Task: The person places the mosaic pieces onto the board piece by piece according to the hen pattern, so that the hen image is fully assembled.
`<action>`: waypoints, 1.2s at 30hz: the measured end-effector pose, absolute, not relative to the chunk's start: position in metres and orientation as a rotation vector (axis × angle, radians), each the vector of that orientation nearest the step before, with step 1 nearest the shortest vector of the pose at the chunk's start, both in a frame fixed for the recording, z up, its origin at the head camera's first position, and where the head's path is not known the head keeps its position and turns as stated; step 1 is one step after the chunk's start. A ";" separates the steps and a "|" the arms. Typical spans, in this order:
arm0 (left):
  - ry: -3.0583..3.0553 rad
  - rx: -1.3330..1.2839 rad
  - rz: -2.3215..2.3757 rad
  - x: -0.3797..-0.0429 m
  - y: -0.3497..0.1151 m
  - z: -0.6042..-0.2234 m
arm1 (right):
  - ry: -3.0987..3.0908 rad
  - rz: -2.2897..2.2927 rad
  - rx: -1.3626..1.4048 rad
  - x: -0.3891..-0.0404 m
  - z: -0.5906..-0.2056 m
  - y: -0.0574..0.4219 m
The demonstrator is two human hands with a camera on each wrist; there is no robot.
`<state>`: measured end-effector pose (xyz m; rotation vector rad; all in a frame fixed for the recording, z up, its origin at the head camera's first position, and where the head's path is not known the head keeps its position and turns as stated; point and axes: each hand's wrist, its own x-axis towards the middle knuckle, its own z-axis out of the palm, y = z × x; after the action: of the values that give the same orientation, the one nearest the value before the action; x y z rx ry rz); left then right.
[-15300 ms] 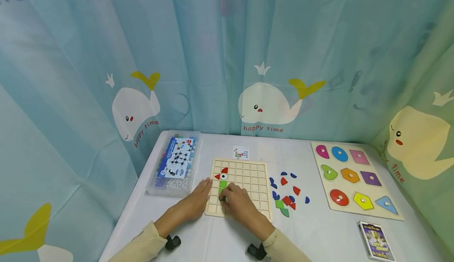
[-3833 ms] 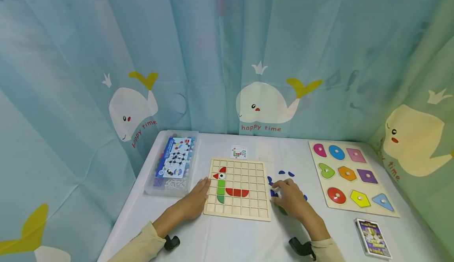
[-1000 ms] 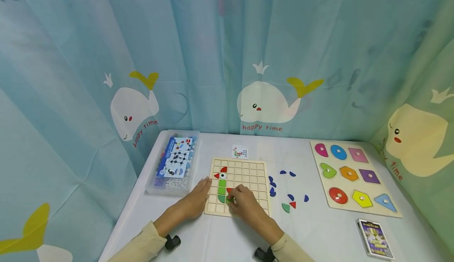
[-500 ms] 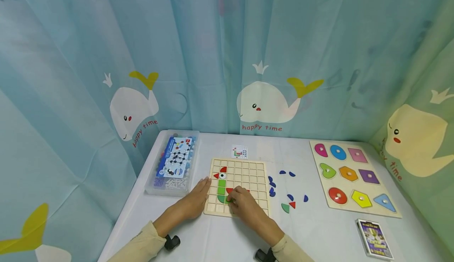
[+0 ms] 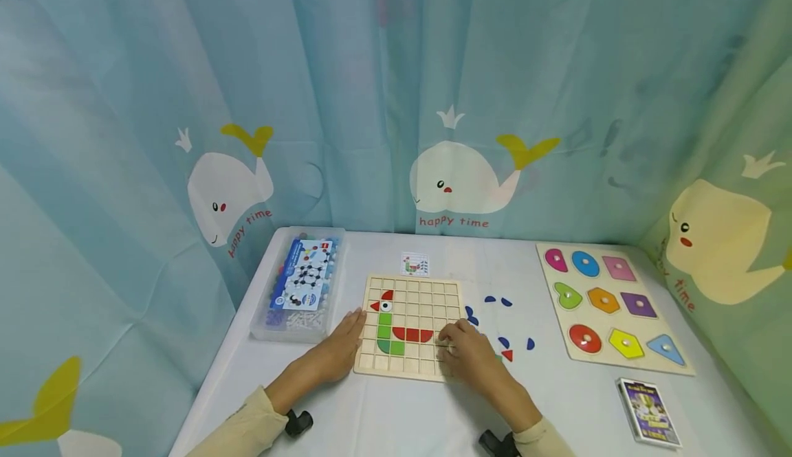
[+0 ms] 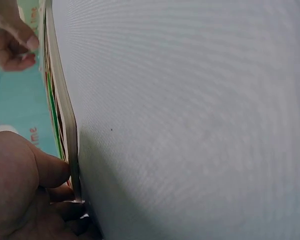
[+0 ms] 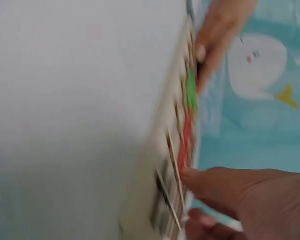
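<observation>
A wooden grid board lies on the table. Set in its left half is a bird figure: red pieces and an eye tile at the head, green squares down the neck, a red row and a green square at the bottom. My left hand rests against the board's left edge, fingers extended; its thumb touches the edge in the left wrist view. Over the board's right part is my right hand, fingers loosely bent, with no piece showing between them.
Loose blue half-round pieces and a small red piece lie right of the board. A pattern card sits behind it. Around are a clear plastic box, a shape puzzle and a card deck.
My right hand has let go of the green square, now seated beside the green quarter-round piece, and moved right across the board. My left hand stays at the left edge.
</observation>
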<state>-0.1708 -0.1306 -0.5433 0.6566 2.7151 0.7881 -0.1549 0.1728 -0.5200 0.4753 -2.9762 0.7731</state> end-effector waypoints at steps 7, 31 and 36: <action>2.718 0.655 0.776 -0.169 -0.130 -0.541 | -3.212 0.611 0.147 -0.150 -0.507 0.221; 2.703 0.639 0.749 -0.175 -0.132 -0.548 | -3.061 0.534 0.098 -0.139 -0.527 0.220; 2.708 0.635 0.725 -0.173 -0.132 -0.547 | -3.063 0.513 0.069 -0.137 -0.529 0.219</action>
<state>-0.1735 -0.1320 -0.5467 0.6353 2.7079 0.7250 -0.1370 0.2194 -0.5286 0.0686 -3.0628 0.5132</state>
